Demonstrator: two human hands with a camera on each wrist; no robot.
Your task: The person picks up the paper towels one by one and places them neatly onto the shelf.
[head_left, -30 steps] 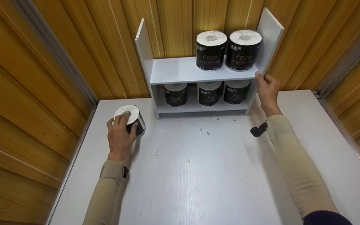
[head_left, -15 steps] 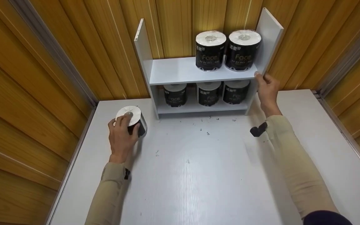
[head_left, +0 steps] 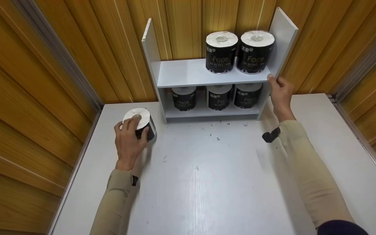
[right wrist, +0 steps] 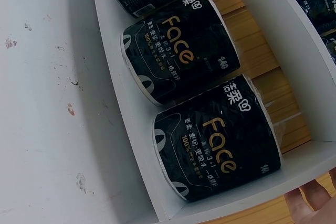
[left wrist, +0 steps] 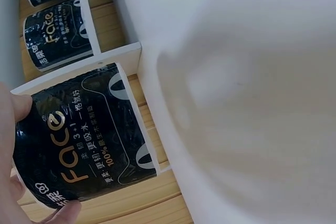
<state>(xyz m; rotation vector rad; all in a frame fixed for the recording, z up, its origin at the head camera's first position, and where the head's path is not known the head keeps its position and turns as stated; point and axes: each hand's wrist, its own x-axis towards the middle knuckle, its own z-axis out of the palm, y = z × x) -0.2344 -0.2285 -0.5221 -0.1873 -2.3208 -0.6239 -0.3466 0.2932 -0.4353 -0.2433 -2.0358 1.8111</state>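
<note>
In the head view, my left hand (head_left: 127, 143) grips a toilet roll (head_left: 145, 115) in black printed wrap with a white top, left of the white shelf (head_left: 181, 73). Fingers lie over its top and the thumb against its side. The same toilet roll (left wrist: 79, 135) fills the lower left of the left wrist view; whether it touches the table is unclear. My right hand (head_left: 281, 94) holds the shelf's right side panel at the height of the middle board. Two similar rolls (head_left: 221, 55) stand upright at the right of the upper board.
Three more rolls (head_left: 219, 98) stand on the lower board, with a gap after the leftmost one. The upper board's left half is bare. The white table (head_left: 201, 182) carries small dark marks before the shelf. Wood-patterned walls (head_left: 38, 98) close in the back and sides.
My left hand and its toilet roll have shifted slightly to the right, toward the shelf. The right hand keeps its hold on the side panel, and the other rolls stay put.
</note>
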